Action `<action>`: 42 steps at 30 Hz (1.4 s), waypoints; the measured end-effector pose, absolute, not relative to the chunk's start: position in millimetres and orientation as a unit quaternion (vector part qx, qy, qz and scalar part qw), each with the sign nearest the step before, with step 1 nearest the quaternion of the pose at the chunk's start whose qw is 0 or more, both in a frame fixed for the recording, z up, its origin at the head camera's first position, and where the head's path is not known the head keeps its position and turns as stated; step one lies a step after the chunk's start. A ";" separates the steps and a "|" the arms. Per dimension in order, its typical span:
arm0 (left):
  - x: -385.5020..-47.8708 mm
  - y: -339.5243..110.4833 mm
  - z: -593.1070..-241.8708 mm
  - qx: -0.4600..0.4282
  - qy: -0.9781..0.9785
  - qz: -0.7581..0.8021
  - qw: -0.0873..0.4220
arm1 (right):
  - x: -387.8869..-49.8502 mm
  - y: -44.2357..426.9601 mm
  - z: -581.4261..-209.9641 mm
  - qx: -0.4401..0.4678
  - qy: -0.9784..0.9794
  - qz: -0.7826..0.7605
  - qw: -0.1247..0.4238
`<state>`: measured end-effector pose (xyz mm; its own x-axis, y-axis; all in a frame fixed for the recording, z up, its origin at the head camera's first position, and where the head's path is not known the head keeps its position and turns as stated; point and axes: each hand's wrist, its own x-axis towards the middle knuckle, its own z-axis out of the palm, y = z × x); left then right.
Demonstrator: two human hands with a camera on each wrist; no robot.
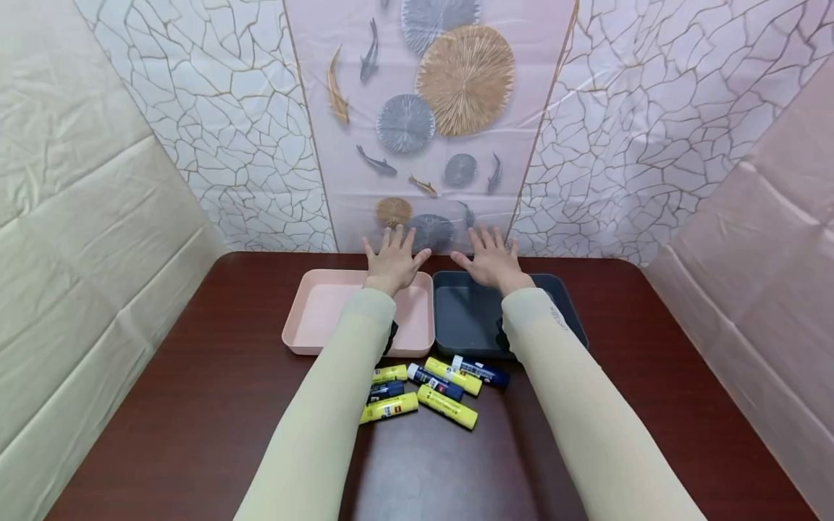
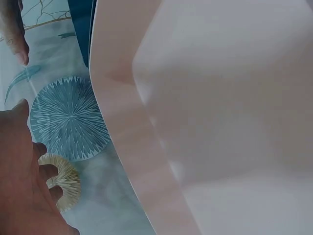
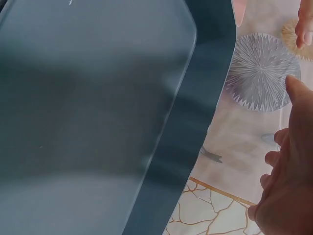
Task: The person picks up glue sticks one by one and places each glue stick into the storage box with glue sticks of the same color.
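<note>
My left hand [image 1: 392,266] is held out with its fingers spread, over the far edge of a pink tray [image 1: 313,307]. Beside it my right hand [image 1: 491,262] spreads its fingers the same way over the far edge of a dark blue-grey tray [image 1: 465,311]. Neither hand holds anything. In the left wrist view the left hand [image 2: 24,171] is beyond the pink tray's rim; in the right wrist view the right hand [image 3: 288,166] is beyond the dark tray's rim. Several glue sticks lie in front of the trays, including a yellow one [image 1: 447,407] and a navy one [image 1: 481,371].
The two trays stand side by side near the back of a dark red-brown table [image 1: 195,405]. Behind it hangs a patterned cloth [image 1: 260,130], with plain cloth walls at both sides. My left sleeve [image 1: 326,405] covers part of the glue sticks.
</note>
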<state>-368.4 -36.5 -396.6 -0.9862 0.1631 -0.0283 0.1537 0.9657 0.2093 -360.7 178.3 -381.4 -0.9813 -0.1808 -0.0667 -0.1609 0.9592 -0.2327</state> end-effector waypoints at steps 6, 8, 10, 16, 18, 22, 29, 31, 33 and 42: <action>-368.0 -37.3 -397.0 0.080 0.991 0.106 0.025 | -358.5 179.8 -380.5 -0.090 0.988 -0.116 0.046; -369.5 -37.1 -397.4 0.083 0.990 0.109 0.026 | -358.4 180.9 -379.7 -0.089 0.989 -0.112 0.048; -369.8 -37.3 -397.2 0.084 0.990 0.109 0.025 | -358.3 181.8 -378.6 -0.091 0.988 -0.112 0.050; -363.8 -40.3 -392.8 0.088 0.990 0.110 0.013 | -356.9 183.1 -376.0 -0.098 0.988 -0.112 0.046; -360.4 -41.6 -390.7 0.090 0.989 0.113 0.011 | -356.7 183.3 -375.7 -0.100 0.988 -0.113 0.047; -362.5 -43.7 -391.4 0.093 0.988 0.119 0.013 | -356.6 185.1 -375.1 -0.098 0.988 -0.111 0.046; -360.8 -43.0 -388.6 0.103 0.985 0.138 0.008 | -355.8 188.3 -373.1 -0.107 0.987 -0.108 0.050; -359.2 -42.8 -387.3 0.105 0.985 0.136 0.007 | -355.7 188.7 -373.0 -0.108 0.987 -0.107 0.049; -358.1 -43.1 -385.7 0.110 0.985 0.134 0.003 | -355.9 189.2 -373.4 -0.108 0.987 -0.109 0.046; -359.0 -45.7 -385.0 0.125 0.980 0.154 0.011 | -365.9 204.1 -378.9 -0.131 0.983 -0.114 0.055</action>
